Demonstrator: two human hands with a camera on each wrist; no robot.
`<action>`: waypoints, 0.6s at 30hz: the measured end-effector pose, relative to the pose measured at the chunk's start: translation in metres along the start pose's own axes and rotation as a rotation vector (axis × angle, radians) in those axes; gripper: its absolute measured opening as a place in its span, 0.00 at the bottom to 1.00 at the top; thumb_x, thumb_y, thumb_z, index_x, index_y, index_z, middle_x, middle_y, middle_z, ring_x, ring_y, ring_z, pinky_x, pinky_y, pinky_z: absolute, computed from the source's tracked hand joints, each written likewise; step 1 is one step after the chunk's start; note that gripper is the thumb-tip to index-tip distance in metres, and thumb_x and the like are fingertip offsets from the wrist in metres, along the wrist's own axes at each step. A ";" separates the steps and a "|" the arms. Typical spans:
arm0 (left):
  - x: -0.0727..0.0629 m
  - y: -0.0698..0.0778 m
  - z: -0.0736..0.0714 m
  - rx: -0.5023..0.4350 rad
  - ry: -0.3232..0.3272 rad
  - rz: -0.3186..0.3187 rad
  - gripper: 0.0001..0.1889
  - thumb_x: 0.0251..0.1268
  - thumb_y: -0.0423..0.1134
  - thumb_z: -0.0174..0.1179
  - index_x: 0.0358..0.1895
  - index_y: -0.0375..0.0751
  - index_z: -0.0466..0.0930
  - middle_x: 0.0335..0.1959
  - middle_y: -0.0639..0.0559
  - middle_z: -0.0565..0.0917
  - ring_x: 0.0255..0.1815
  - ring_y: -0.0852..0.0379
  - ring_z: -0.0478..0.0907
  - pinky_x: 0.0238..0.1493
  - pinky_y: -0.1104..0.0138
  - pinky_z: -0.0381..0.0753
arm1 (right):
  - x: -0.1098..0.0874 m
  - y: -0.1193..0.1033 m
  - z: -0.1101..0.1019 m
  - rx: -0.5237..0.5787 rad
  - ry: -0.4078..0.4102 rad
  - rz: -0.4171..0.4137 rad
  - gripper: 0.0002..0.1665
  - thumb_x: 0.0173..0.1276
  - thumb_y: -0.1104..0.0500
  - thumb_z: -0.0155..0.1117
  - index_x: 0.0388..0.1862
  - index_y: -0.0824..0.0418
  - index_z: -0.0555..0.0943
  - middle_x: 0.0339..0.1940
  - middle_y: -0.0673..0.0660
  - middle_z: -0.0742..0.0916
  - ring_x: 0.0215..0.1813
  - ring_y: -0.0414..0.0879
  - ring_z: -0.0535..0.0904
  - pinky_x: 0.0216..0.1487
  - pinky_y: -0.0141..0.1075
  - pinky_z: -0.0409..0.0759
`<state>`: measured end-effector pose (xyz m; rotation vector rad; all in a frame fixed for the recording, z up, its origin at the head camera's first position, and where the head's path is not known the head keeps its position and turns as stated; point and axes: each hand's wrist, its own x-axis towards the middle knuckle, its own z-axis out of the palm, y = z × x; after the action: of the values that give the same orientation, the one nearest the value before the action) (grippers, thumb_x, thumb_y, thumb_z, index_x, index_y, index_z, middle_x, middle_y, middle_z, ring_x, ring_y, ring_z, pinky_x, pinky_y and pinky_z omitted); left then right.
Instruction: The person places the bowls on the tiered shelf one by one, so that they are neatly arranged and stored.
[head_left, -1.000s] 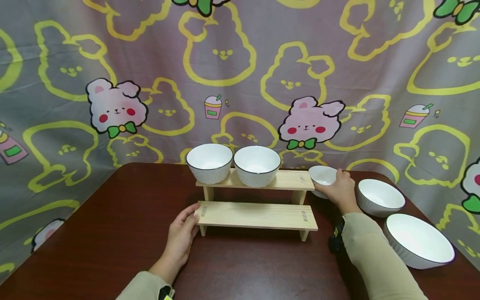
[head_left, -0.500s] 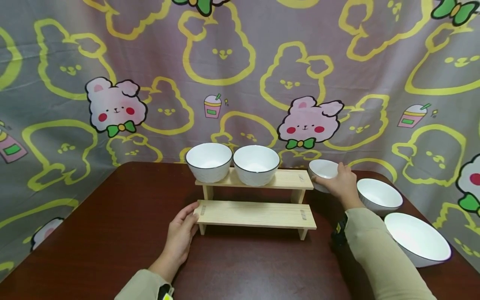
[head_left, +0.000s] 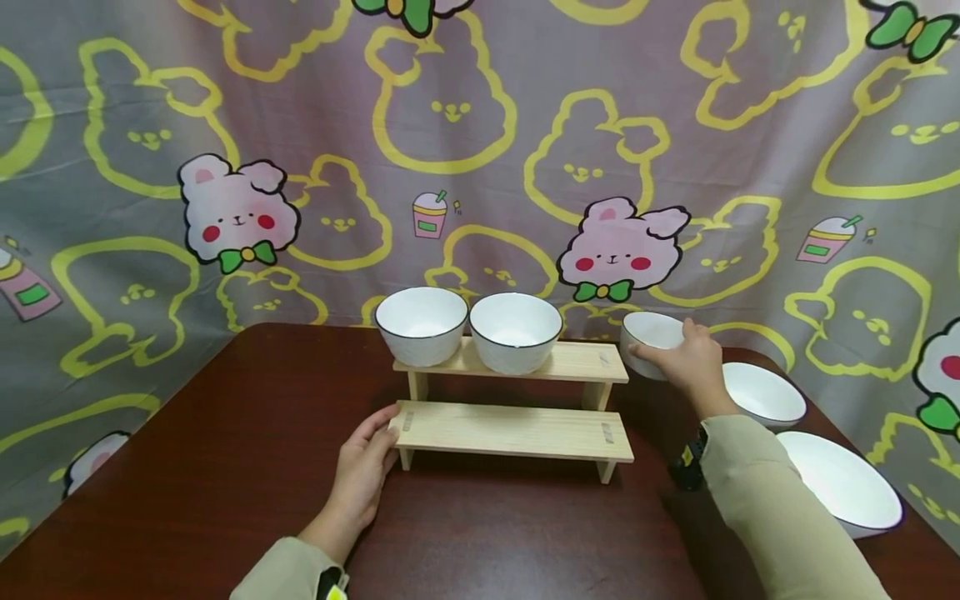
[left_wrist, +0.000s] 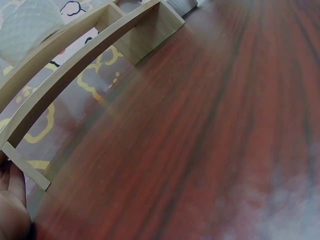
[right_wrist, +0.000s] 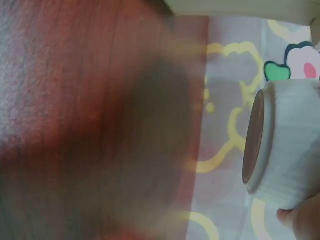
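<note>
1 bowl (head_left: 647, 340) in right grip (head_left: 690, 365), left grip (head_left: 360, 471) on rack (head_left: 510, 430)

Indoor tabletop setting, room type unclear, cartoon-print curtain (head_left: 517, 196), wood-grain table (head_left: 540, 533)

A grey cloth (head_left: 487, 196) hung behind the red-brown table (head_left: 210, 458), whose grain showed dark streaks in the left wrist view. Yellow animal outlines (head_left: 442, 167) patterned the cloth, among rabbit heads (head_left: 238, 212) with red cheeks and green bows (head_left: 248, 257), and pink drink cups (head_left: 430, 218).
</note>
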<state>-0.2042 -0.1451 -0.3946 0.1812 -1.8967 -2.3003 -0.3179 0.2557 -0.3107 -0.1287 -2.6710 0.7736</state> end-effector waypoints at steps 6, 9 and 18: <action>0.001 0.000 0.000 0.009 -0.001 -0.003 0.22 0.68 0.31 0.43 0.64 0.34 0.64 0.66 0.42 0.64 0.60 0.57 0.65 0.48 0.76 0.71 | 0.000 -0.008 -0.009 -0.005 0.012 0.008 0.60 0.51 0.40 0.66 0.67 0.79 0.53 0.58 0.79 0.65 0.54 0.72 0.64 0.53 0.59 0.68; 0.000 0.000 0.000 0.011 -0.001 -0.008 0.22 0.68 0.31 0.43 0.65 0.34 0.64 0.66 0.42 0.64 0.60 0.57 0.65 0.49 0.76 0.70 | -0.001 -0.012 -0.014 0.001 0.008 0.004 0.59 0.51 0.39 0.65 0.67 0.78 0.54 0.58 0.79 0.65 0.55 0.72 0.63 0.52 0.59 0.68; -0.001 -0.001 0.001 0.011 -0.004 -0.008 0.22 0.68 0.31 0.43 0.65 0.34 0.64 0.66 0.42 0.64 0.59 0.59 0.66 0.50 0.75 0.70 | -0.003 -0.018 -0.024 0.040 0.001 0.005 0.60 0.51 0.38 0.65 0.69 0.76 0.54 0.62 0.77 0.65 0.58 0.72 0.61 0.53 0.59 0.67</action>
<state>-0.2038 -0.1442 -0.3957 0.1867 -1.9144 -2.2974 -0.3059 0.2519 -0.2836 -0.1257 -2.6534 0.8280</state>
